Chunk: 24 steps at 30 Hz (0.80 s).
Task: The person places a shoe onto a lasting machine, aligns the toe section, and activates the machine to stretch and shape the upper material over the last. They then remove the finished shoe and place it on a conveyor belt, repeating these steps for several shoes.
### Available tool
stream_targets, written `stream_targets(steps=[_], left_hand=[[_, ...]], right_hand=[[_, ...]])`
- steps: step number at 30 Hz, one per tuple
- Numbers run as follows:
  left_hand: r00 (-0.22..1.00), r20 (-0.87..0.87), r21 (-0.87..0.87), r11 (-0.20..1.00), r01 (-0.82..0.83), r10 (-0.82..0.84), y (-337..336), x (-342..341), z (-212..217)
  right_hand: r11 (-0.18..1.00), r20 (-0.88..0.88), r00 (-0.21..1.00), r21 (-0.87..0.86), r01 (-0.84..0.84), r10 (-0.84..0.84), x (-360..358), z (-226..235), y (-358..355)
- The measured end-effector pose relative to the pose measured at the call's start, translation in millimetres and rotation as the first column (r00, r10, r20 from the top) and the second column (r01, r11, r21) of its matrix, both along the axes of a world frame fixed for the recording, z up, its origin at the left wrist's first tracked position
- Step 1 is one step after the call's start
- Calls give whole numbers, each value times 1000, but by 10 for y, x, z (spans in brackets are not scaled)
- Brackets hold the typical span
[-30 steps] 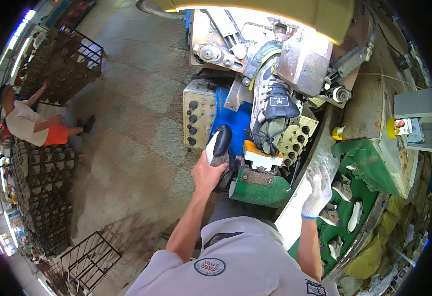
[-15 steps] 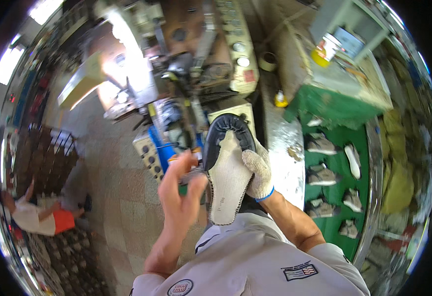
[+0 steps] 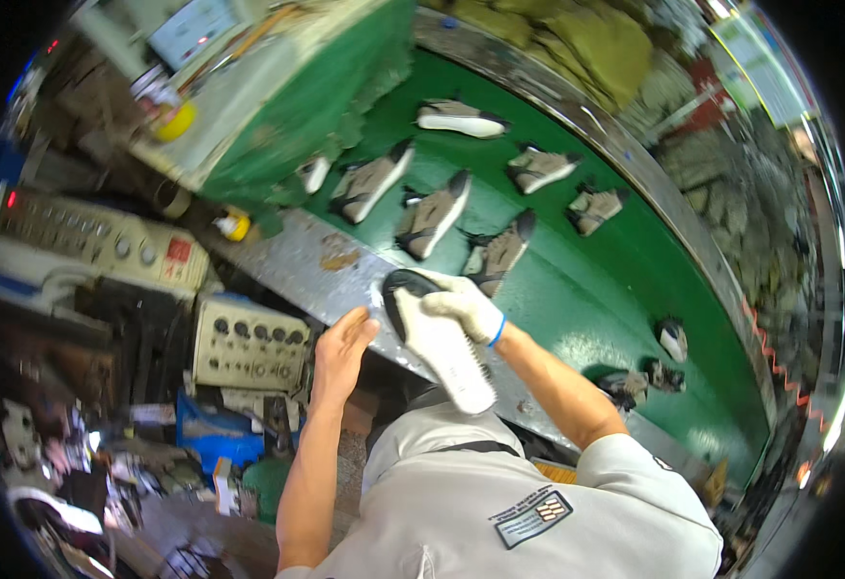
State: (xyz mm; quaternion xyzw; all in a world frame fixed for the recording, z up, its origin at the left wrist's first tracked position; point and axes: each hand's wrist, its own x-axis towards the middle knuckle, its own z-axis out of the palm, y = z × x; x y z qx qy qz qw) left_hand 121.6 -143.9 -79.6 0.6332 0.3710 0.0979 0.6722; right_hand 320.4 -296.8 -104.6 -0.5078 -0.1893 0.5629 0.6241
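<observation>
In my right hand (image 3: 468, 305), which wears a pale knitted work glove with a blue cuff, is a shoe upper (image 3: 439, 350) turned bottom up. Its toe is black and points away from me; the underside is whitish with stitching along the edge. The gloved fingers wrap the right side near the toe. My bare left hand (image 3: 341, 349) hovers just left of the toe, fingers stretched out and holding nothing. Beyond both hands, several grey-brown shoes (image 3: 435, 214) with black toes stand on a green belt (image 3: 577, 280).
A metal ledge (image 3: 321, 261) edges the belt on my side. Left of it are a control box with knobs (image 3: 251, 349) and a larger machine panel (image 3: 104, 236). A green-draped bench (image 3: 297, 106) stands far left, near a small yellow bottle (image 3: 235, 225).
My view has swung right, from the machine toward the green belt. The shoe upper came along in my right hand, and my left hand stays beside it, apart from it.
</observation>
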Motion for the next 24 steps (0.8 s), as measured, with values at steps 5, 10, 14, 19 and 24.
stream_targets(steps=[5, 10, 14, 19, 24], left_hand=[[979, -190, -149, 988, 46, -74, -71, -4, -326], [963, -268, -218, 975, -49, -12, -168, -11, -444], [970, -245, -239, 969, -63, 2, -275, 34, -514], [967, -224, -275, 944, -184, 124, -242, -235, -291], [969, -139, -69, 974, -215, 204, 184, -585, -18]], right_hand=[[647, 456, 854, -735, 203, 250, 1375, -685, -1420], [237, 523, 716, -851, 469, 463, 1815, -1612, -1512], [526, 551, 668, -419, 740, -500, 1623, -2729, -1058], [519, 194, 582, -294, 803, -790, 1322, -2512, -841], [953, -447, 853, 8, 304, -269, 464, -1351, -561]])
